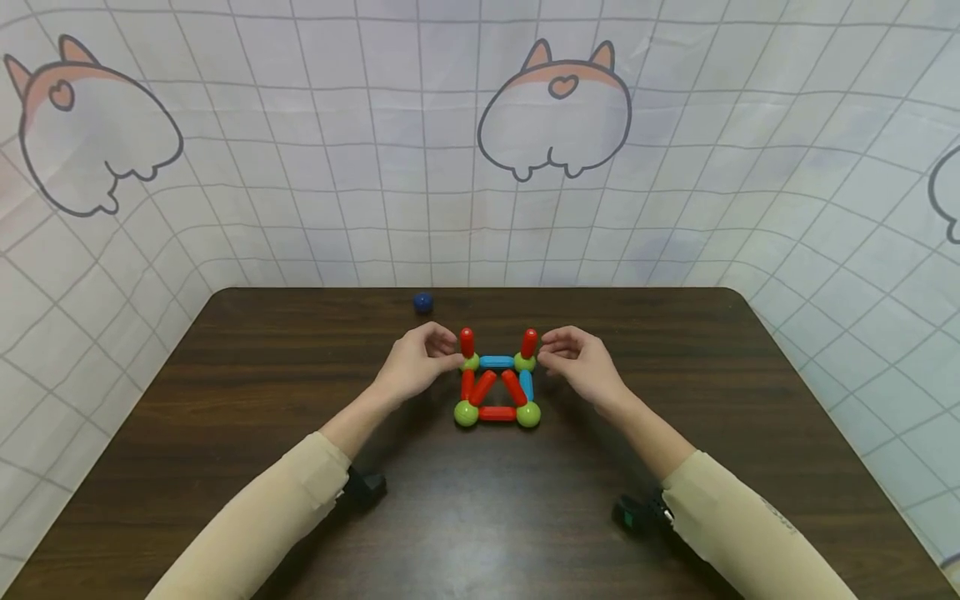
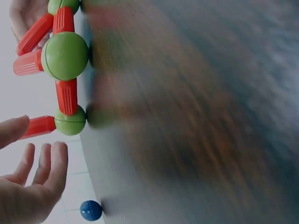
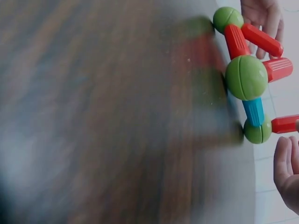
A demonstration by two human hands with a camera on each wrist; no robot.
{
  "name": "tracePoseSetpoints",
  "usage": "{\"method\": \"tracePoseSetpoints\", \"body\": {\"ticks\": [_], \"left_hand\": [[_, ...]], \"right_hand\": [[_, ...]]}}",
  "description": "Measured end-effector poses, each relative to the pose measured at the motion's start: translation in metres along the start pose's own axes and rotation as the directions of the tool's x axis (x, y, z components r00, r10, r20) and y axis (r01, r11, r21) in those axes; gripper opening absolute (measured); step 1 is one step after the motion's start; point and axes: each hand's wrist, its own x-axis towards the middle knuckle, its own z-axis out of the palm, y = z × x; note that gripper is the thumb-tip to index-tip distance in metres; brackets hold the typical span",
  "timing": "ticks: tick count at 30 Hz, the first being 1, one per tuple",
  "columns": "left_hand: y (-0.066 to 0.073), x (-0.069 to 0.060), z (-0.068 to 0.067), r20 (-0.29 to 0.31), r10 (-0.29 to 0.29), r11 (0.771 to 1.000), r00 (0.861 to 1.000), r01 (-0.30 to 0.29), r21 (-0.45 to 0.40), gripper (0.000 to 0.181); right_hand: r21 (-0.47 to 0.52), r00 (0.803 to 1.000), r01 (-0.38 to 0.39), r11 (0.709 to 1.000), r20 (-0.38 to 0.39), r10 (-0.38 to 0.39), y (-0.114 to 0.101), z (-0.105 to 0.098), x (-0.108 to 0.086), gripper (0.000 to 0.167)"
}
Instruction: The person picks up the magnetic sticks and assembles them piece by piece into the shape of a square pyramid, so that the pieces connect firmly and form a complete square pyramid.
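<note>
A frame of magnetic rods and green balls stands mid-table: a red front rod (image 1: 497,413), a blue back rod (image 1: 497,362), a red left side rod and a blue right side rod (image 1: 527,385). From each corner ball a red rod rises; the front pair leans inward. My left hand (image 1: 420,358) is beside the back left ball (image 2: 70,122), thumb and fingers apart around its red rod (image 2: 39,126); contact is unclear. Opposite, my right hand (image 1: 581,362) hovers near the back right ball (image 3: 258,129) and its red rod (image 3: 285,124), fingers loosely bent, gripping nothing.
A dark blue ball (image 1: 423,302) lies near the table's back edge, behind my left hand. The dark wooden table (image 1: 480,508) meets a white gridded curtain (image 1: 420,167) at the back and sides. Black wrist devices (image 1: 637,513) sit under both forearms.
</note>
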Motion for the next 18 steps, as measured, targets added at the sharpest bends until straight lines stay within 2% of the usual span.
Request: {"method": "tracePoseSetpoints", "body": {"ticks": [5, 12, 18], "left_hand": [[-0.001, 0.007, 0.003, -0.015, -0.033, 0.996, 0.999, 0.032, -0.086, 0.030], [-0.004, 0.015, 0.008, 0.013, -0.018, 0.983, 1.000, 0.020, -0.182, 0.029], [-0.008, 0.019, 0.009, 0.022, 0.016, 0.984, 1.000, -0.012, -0.179, 0.027]], "right_hand": [[0.035, 0.999, -0.030, 0.999, -0.022, 0.031, 0.002, 0.003, 0.007, 0.037], [0.008, 1.000, -0.020, 1.000, -0.024, 0.020, 0.004, 0.009, 0.012, 0.032], [-0.015, 0.999, -0.012, 1.000, -0.038, 0.011, 0.004, 0.012, 0.013, 0.029]]}}
